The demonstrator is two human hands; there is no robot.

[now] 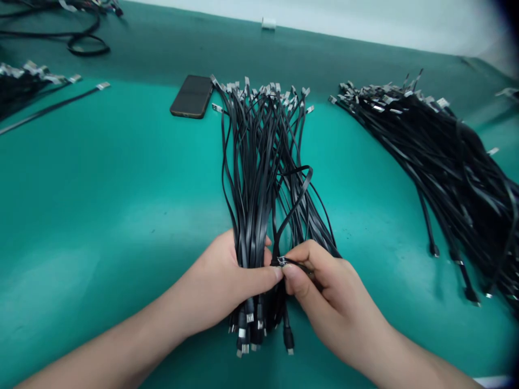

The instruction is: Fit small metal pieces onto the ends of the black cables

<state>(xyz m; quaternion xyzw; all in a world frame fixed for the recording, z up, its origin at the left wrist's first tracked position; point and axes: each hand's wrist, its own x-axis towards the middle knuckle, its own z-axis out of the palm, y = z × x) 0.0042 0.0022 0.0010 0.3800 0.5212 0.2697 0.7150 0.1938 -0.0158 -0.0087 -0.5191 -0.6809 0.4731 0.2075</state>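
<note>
A thick bunch of flat black USB cables lies up the middle of the table, silver plugs fanned out at the far end and small connectors at the near end. My left hand is wrapped round this bunch close to the near connectors, its thumb across the top. Beside the thumb tip, my right hand pinches the end of a cable between thumb and fingers; a small metal tip shows there. One cable loops up just above the right hand. More loose cables run beneath and past the right fingers.
A dark phone lies left of the far plugs. To the right spreads a large pile of black cables. At the left edge are more cables and a coiled black cord. A small white roll sits at the back.
</note>
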